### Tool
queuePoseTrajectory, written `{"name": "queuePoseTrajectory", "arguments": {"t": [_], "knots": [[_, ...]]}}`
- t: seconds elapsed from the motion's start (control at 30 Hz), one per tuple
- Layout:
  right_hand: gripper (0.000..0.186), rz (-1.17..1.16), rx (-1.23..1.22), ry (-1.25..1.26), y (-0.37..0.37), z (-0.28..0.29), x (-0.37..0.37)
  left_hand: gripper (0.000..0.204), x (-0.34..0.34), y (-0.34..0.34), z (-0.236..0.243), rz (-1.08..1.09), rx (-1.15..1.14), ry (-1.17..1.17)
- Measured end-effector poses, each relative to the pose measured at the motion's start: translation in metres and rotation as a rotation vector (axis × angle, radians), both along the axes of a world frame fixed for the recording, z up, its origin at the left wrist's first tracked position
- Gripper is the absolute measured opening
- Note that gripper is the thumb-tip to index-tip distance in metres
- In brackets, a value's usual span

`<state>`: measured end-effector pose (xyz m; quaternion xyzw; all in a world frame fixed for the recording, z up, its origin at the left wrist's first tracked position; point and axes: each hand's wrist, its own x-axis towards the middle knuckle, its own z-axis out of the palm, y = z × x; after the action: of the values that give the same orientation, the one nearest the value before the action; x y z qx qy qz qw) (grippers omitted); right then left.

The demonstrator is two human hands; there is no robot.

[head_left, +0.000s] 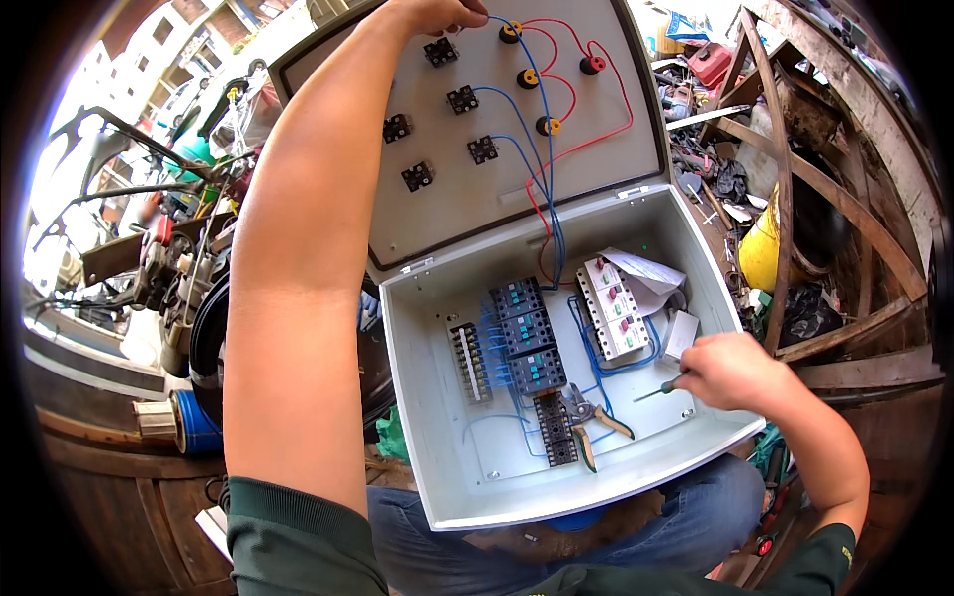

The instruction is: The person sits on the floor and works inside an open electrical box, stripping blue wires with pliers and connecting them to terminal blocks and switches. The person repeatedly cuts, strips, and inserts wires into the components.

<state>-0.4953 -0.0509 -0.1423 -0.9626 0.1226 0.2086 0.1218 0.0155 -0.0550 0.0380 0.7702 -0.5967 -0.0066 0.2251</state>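
Observation:
My left hand [437, 14] is raised to the top of the opened panel door [447, 214], fingers pinched at the end of a blue wire [527, 50]. Part of that hand is cut off by the picture's upper edge. Just below it sits a black contact block [441, 53]. In my right hand [735, 370] is a thin screwdriver [654, 393], closed in the fist over the right side of the grey enclosure [437, 497]. Its tip points left, apart from the parts. Pliers [596, 412] with tan and green handles lie inside, against a black relay socket [555, 432].
Contactors [527, 333], a terminal strip [470, 363] and white breakers [611, 308] are fixed inside the enclosure. Folded paper [651, 278] and a small white box [680, 336] lie at its right. Red wires [626, 94] loop across the door. A yellow bucket [760, 248] stands among scrap.

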Motion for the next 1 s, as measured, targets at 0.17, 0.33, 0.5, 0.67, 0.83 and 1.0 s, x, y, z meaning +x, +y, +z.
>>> {"name": "queuePoseTrajectory", "arguments": {"t": [0.17, 0.33, 0.5, 0.67, 0.83, 1.0], "knots": [[0.016, -0.238, 0.288, -0.621, -0.032, 0.111, 0.058, 0.026, 0.012, 0.002, -0.009, -0.01, 0.023, 0.242], [0.021, 0.004, 0.124, -1.187, -0.039, 0.164, 0.17, 0.023, 0.02, 0.003, -0.008, -0.015, 0.058, 0.304], [0.022, 0.008, 0.308, -1.377, -0.034, 0.179, 0.25, 0.021, 0.024, 0.001, -0.009, -0.031, 0.095, 0.294], [0.026, 0.021, 0.089, -1.559, -0.04, 0.169, 0.295, 0.024, 0.029, 0.001, -0.01, -0.033, 0.091, 0.299], [0.025, -0.011, 0.171, -1.537, -0.05, 0.159, 0.306, 0.028, 0.03, 0.001, -0.011, -0.038, 0.084, 0.295], [0.024, 0.002, 0.14, -1.563, -0.05, 0.153, 0.311, 0.032, 0.031, 0.003, -0.013, -0.035, 0.076, 0.271]]}}
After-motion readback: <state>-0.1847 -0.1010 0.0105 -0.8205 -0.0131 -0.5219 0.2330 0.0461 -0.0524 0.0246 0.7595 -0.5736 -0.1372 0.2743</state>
